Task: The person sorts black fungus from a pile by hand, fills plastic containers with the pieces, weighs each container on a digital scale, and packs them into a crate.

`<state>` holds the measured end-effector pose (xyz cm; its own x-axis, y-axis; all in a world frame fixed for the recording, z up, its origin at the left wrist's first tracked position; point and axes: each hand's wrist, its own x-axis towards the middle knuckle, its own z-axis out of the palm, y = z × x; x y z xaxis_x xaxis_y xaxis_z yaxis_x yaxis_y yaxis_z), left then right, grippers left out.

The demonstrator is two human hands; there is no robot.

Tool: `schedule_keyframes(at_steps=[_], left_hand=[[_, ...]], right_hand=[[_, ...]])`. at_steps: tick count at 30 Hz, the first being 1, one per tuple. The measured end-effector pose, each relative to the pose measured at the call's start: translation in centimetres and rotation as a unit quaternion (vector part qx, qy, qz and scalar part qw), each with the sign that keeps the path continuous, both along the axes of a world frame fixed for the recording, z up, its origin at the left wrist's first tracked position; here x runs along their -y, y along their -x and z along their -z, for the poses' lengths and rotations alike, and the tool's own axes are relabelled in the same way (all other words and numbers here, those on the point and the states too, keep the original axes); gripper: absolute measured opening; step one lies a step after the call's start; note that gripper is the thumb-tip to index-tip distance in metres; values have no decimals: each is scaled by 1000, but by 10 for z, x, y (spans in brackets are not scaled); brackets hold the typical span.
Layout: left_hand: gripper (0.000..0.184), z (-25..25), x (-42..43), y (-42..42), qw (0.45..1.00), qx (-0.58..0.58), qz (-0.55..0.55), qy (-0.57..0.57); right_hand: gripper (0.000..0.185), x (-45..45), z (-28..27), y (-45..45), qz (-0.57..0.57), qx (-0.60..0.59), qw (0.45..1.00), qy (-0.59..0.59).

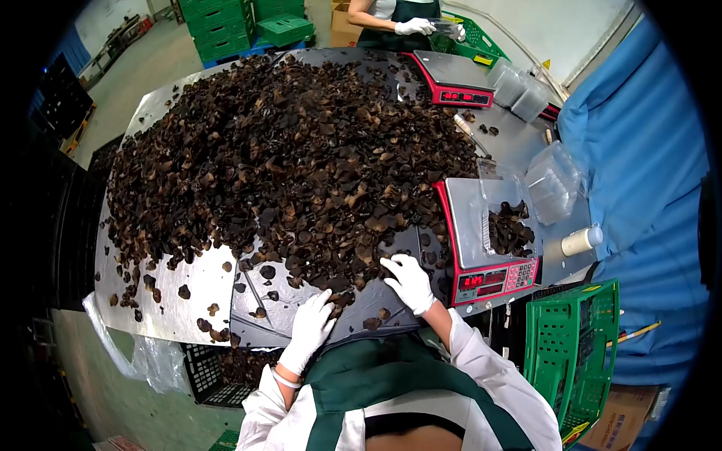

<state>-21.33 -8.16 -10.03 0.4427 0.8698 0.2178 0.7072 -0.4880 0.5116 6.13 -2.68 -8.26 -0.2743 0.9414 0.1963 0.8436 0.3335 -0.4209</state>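
Our two gloved hands are near each other over the table's close edge, with a few loose mushrooms between them. Our left hand (310, 325) reaches forward with thumb and fingers apart, its fingertips at the edge of the pile of mushrooms (301, 165); we see nothing clamped in it. Our right hand (410, 284) is likewise spread, thumb away from the fingers, the tips at the pile's near edge. We cannot tell how firmly either hand touches the pieces there.

The pile spreads ahead of both hands and out to the left, thinning to single pieces on the bare metal tabletop (188, 297) left of our left hand. Just to the right of our right hand sits a red scale (492, 284), bearing a clear tray (486, 229) with mushrooms in it. Beyond that, farther right, are stacked clear boxes (553, 184) and a white roll (577, 241).

Below our left hand, a black crate (201, 376) holds more mushrooms; below and right of our right hand stands a green crate (553, 338). Well ahead of our grip, another person's gloved hand (415, 26) holds a clear container (445, 28).
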Motion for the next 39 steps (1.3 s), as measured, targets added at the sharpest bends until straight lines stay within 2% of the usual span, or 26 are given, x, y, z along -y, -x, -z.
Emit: schedule_keyframes(at_steps=[2, 6, 9, 11, 12, 13, 15, 17, 19, 24, 27, 28, 31, 32, 33, 35, 37, 38, 39], left_hand=[[43, -5, 4, 7, 1000, 11, 4, 1], [46, -14, 5, 7, 998, 62, -23, -18], [44, -19, -14, -11, 994, 76, -67, -40], [45, -24, -27, -26, 994, 67, -75, -30], [44, -25, -32, -31, 996, 25, -73, -44], [43, -25, -34, -33, 996, -18, -70, -58], [35, -7, -32, -27, 997, -40, -14, -59], [32, -3, -23, -18, 999, -44, 12, -8], [28, -9, -18, -14, 1000, -14, 4, -28], [13, -17, -41, -22, 994, 68, -53, -63], [22, -18, -67, -43, 990, -15, -80, -112], [31, -15, -73, -47, 993, -54, -73, -73], [27, -5, -90, -55, 986, -155, -48, -45], [24, -2, -93, -55, 989, -126, -54, -54], [22, 2, -94, -53, 992, -96, -60, -62], [18, 2, -94, -46, 996, -2, -86, -36], [20, 2, -92, -36, 977, 185, -101, 31], [20, -5, -89, -31, 947, 278, -109, 117], [21, -19, -83, -22, 871, 387, -143, 267]], right_hand=[[36, 10, -4, -7, -3, -16, 1000, 4], [22, 8, -24, -9, 41, -145, 988, 15], [38, -9, -28, 8, -8, -84, 996, -22], [58, -19, -36, 27, -35, 53, 998, -20], [71, -24, -21, 31, -49, 63, 996, 39], [66, -23, -7, 33, -66, 68, 995, 6], [55, -13, 2, 28, -111, 22, 994, -3], [34, 7, 4, 17, -96, 0, 995, -27], [30, 21, 5, -2, -100, -15, 995, -22], [27, 34, 1, -18, -20, -103, 994, -32], [29, 26, -6, -14, 41, -204, 978, 22], [30, 20, -5, -13, 49, -263, 963, 28], [27, 6, 7, -27, 90, -398, 905, 118], [25, 5, -6, -30, 134, -474, 844, 211], [24, 4, -9, -35, 148, -531, 800, 238], [23, 4, -15, -46, 175, -576, 758, 251], [21, 11, -26, -53, 201, -533, 789, 230], [21, 16, -20, -59, 201, -483, 824, 217], [21, 23, -19, -62, 201, -431, 855, 205]])
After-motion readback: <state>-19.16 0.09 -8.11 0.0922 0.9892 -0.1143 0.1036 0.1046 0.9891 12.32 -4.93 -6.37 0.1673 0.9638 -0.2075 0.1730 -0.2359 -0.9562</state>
